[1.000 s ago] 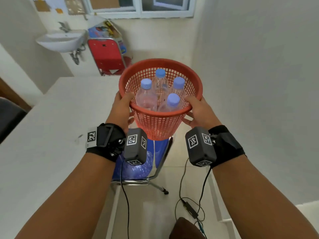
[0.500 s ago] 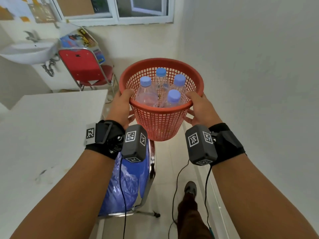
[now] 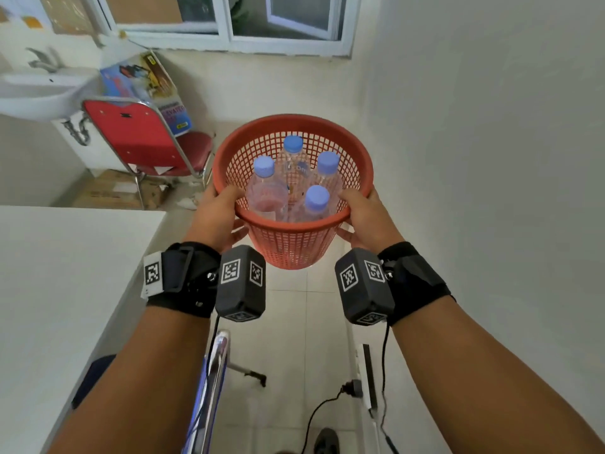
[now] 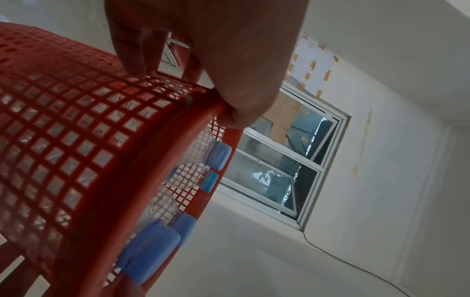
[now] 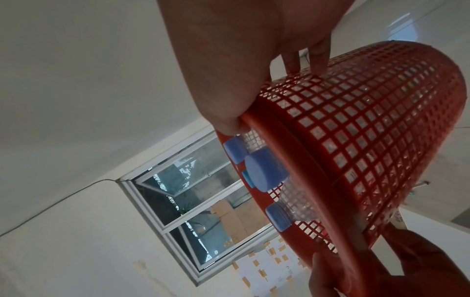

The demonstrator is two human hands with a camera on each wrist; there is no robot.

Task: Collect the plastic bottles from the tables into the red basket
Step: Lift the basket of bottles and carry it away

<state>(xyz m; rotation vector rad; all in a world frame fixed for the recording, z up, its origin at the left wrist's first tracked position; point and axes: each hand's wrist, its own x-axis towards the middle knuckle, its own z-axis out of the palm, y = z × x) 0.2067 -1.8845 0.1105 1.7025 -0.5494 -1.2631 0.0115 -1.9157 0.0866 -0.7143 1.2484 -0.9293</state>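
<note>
With four blue-capped plastic bottles (image 3: 296,185) standing upright inside, the red basket (image 3: 366,165) looks loaded; it's off any surface, carried over the tiled floor (image 3: 304,339) between the white table (image 3: 65,290) on the left and the wall (image 3: 491,158) on the right.

Grip: left hand (image 3: 217,221) has its thumb hooked over the near-left rim, fingers curled against the mesh below it. Right hand (image 3: 366,217) mirrors that on the near-right rim. Both wrist views confirm thumb on the rim, fingertips on the mesh wall. Basket sits roughly level, caps at about rim height.

Progress, my read: collection mostly or fully done. The visible part of the table shows no bottles, but the frame cuts most of it off and other tables aren't in view, so can't rule out leftovers.

Remaining, likely: check any other tables, else set the basket down. Red chair (image 3: 144,142) and sink (image 3: 42,93) at far left.
</note>
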